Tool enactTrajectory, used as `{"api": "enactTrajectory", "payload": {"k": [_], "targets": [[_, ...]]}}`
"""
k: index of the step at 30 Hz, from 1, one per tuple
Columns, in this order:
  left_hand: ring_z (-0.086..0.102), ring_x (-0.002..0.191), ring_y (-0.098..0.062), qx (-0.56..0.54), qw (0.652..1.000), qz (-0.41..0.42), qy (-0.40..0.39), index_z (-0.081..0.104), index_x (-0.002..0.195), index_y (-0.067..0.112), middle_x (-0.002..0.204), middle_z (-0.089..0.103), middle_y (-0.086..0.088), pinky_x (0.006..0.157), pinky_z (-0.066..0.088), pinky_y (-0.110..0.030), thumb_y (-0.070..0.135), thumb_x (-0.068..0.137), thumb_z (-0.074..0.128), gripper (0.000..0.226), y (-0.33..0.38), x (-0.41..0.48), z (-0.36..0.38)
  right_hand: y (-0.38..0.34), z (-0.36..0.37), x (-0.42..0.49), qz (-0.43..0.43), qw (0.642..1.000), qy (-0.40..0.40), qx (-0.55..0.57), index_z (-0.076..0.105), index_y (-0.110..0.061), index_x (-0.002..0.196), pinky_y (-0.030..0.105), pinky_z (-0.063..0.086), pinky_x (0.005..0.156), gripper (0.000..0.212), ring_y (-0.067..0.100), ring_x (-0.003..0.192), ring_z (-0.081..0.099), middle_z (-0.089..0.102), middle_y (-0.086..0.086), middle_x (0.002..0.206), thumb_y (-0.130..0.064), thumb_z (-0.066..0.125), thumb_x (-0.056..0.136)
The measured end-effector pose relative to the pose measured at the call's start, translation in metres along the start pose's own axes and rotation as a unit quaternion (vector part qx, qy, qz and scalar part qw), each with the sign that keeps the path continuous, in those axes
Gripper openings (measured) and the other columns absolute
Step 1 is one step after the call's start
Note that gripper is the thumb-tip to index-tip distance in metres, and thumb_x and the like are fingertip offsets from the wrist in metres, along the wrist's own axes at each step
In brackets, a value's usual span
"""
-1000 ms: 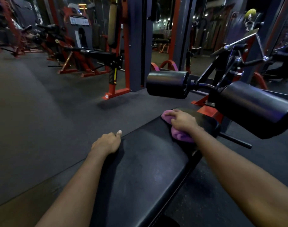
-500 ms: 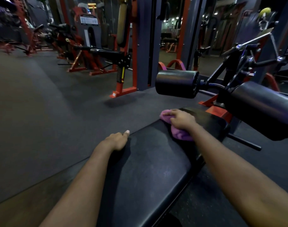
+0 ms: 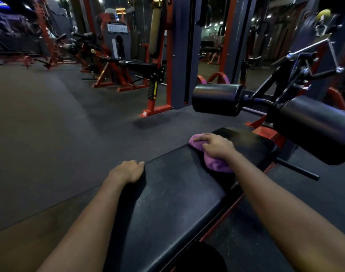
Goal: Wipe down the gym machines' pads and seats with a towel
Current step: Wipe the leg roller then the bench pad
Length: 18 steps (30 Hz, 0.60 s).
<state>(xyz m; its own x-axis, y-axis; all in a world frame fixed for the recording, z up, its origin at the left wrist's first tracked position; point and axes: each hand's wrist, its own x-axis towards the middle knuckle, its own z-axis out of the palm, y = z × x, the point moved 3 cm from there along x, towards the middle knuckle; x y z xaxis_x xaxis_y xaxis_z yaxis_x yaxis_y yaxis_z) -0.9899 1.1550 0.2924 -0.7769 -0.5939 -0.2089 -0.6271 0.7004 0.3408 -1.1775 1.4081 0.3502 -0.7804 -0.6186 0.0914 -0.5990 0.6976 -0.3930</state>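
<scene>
A long black padded bench (image 3: 173, 195) runs from the bottom of the view toward the upper right. My right hand (image 3: 217, 147) grips a bunched purple towel (image 3: 215, 163) and presses it onto the pad near the far left edge. My left hand (image 3: 128, 170) grips the bench's left edge, fingers curled over the side. Two black roller pads (image 3: 217, 100) (image 3: 315, 126) hang beyond the bench's far end.
Dark rubber floor (image 3: 59, 134) spreads to the left. A grey and orange machine column (image 3: 179, 55) stands ahead, with more orange-framed machines (image 3: 112, 61) at the back left. A black bar (image 3: 297, 170) sticks out to the right of the bench.
The view has swung a little to the left. My right hand with the towel has shifted slightly along the pad's far left edge. My left hand stays on the bench edge.
</scene>
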Motion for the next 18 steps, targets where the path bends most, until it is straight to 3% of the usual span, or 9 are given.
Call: {"api": "enactTrajectory", "payload": {"k": [5, 8, 10, 14, 16, 18], "targets": [[0.051, 0.13, -0.037, 0.007, 1.0, -0.017, 0.02, 0.059, 0.132, 0.014, 0.145, 0.051, -0.02, 0.109, 0.041, -0.045, 0.05, 0.098, 0.019, 0.063, -0.016, -0.013, -0.004, -0.081, 0.042, -0.024, -0.151, 0.986, -0.054, -0.043, 0.053, -0.061, 0.132, 0.044, 0.04, 0.107, 0.049, 0.017, 0.135, 0.045, 0.034, -0.028, 0.155, -0.028, 0.046, 0.096], [0.051, 0.13, -0.038, 0.012, 0.999, -0.028, 0.035, 0.058, 0.135, 0.014, 0.145, 0.051, -0.021, 0.109, 0.041, -0.044, 0.046, 0.103, 0.024, 0.057, -0.018, -0.018, -0.005, -0.067, 0.04, -0.072, -0.237, 0.967, -0.087, 0.013, 0.051, -0.065, 0.129, 0.038, 0.039, 0.109, 0.057, 0.007, 0.138, 0.042, 0.031, -0.032, 0.158, -0.029, 0.045, 0.085], [0.052, 0.129, -0.037, 0.012, 0.999, -0.028, 0.039, 0.058, 0.135, 0.015, 0.144, 0.052, -0.02, 0.108, 0.041, -0.045, 0.045, 0.103, 0.024, 0.055, -0.018, -0.022, -0.005, -0.036, 0.026, -0.078, -0.212, 0.973, -0.068, 0.06, 0.056, -0.068, 0.122, 0.036, 0.035, 0.116, 0.058, 0.003, 0.141, 0.041, 0.038, -0.028, 0.156, -0.027, 0.045, 0.082], [0.053, 0.127, -0.037, 0.017, 0.998, -0.028, 0.059, 0.058, 0.133, 0.017, 0.141, 0.054, -0.018, 0.107, 0.042, -0.046, 0.042, 0.103, 0.023, 0.052, -0.021, -0.035, -0.007, -0.003, 0.003, -0.047, 0.008, 0.999, 0.006, 0.048, 0.061, -0.062, 0.121, 0.039, 0.036, 0.113, 0.05, 0.013, 0.141, 0.044, 0.043, -0.026, 0.153, -0.025, 0.047, 0.092], [0.054, 0.125, -0.037, 0.009, 0.997, -0.031, 0.071, 0.059, 0.131, 0.015, 0.14, 0.055, -0.019, 0.106, 0.043, -0.046, 0.041, 0.103, 0.024, 0.051, -0.023, -0.041, -0.008, -0.03, 0.011, -0.041, 0.004, 1.0, 0.011, 0.02, 0.057, -0.062, 0.127, 0.043, 0.039, 0.109, 0.047, 0.02, 0.139, 0.045, 0.04, -0.024, 0.155, -0.03, 0.044, 0.094], [0.053, 0.127, -0.038, 0.001, 0.996, -0.042, 0.082, 0.058, 0.132, 0.013, 0.141, 0.054, -0.022, 0.107, 0.042, -0.045, 0.039, 0.103, 0.026, 0.051, -0.024, -0.045, -0.01, -0.065, 0.03, -0.052, -0.064, 0.998, -0.005, -0.017, 0.054, -0.062, 0.129, 0.045, 0.04, 0.106, 0.047, 0.02, 0.137, 0.045, 0.036, -0.024, 0.157, -0.03, 0.045, 0.096]]}}
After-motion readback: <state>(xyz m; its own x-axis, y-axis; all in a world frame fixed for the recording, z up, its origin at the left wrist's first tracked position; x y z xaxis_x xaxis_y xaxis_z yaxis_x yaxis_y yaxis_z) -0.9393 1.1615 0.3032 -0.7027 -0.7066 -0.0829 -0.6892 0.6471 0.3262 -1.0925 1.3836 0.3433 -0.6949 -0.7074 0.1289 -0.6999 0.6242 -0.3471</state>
